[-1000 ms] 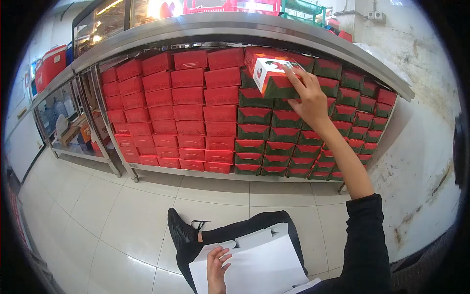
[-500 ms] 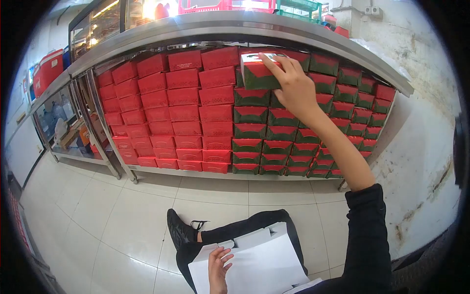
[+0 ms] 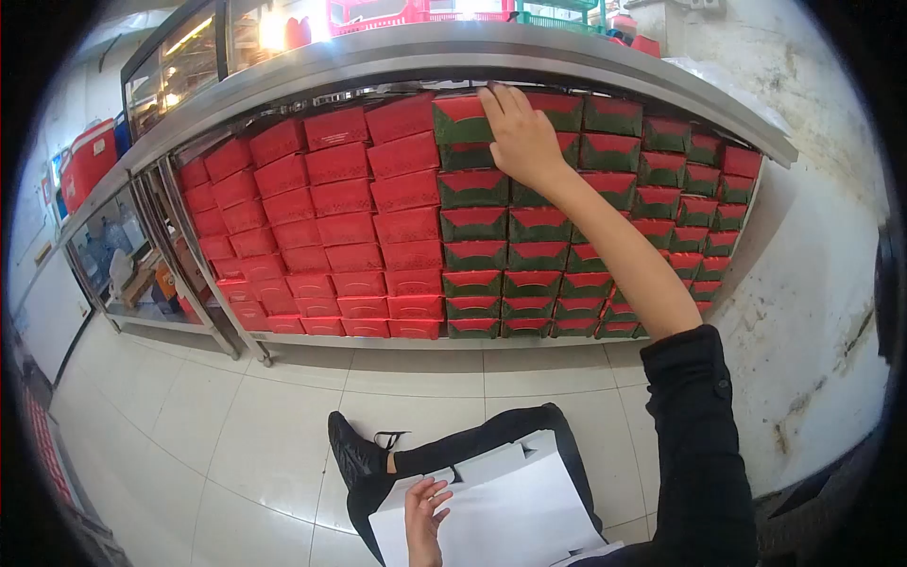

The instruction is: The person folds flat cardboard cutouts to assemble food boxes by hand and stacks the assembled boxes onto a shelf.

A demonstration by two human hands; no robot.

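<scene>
Under the metal counter, my right hand (image 3: 521,132) rests at the upper right edge of a red and dark-green box (image 3: 463,120) in the top row. Its fingers are bent over the edge, their tips partly hidden. That box lies flush among the stacked boxes, beside the all-red boxes (image 3: 406,194) on the left. In my lap, my left hand (image 3: 425,515) lies with slightly curled, parted fingers by the edge of white flat cardboard (image 3: 515,510) and holds nothing.
The metal counter edge (image 3: 453,42) runs just above the top row. Pink (image 3: 378,14) and green crates (image 3: 567,14) stand on it. A stained wall (image 3: 822,283) is at the right. My black shoe (image 3: 354,449) is on the tiled floor.
My right hand has moved left and up, and the box that it held out in front of the stack now sits in the top row. My left hand stays by the cardboard.
</scene>
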